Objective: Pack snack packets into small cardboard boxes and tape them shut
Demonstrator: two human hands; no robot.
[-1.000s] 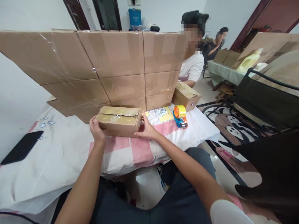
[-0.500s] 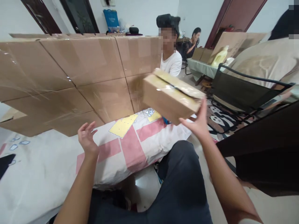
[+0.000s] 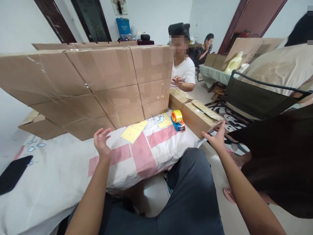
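The right hand [image 3: 215, 135] is spanning the near right end of a taped cardboard box [image 3: 200, 116], thumb and fingers spreading wide to either side and holding it there. The left hand [image 3: 102, 142] is hovering half open with its fingers loosely curling, gripping nothing and staying well apart from the box. From the right hand, the box is lying far and to the left, its long axis running from near right to far left along the right edge of the cloth-covered counter [image 3: 61, 169]; the right hand is clearly the nearer one. Beyond its far end a second box [image 3: 179, 94] is sitting nearly in line, apparently touching. Just left of the box a tape dispenser [image 3: 178, 120] is resting, and farther left a stack of boxes [image 3: 114, 81] is standing
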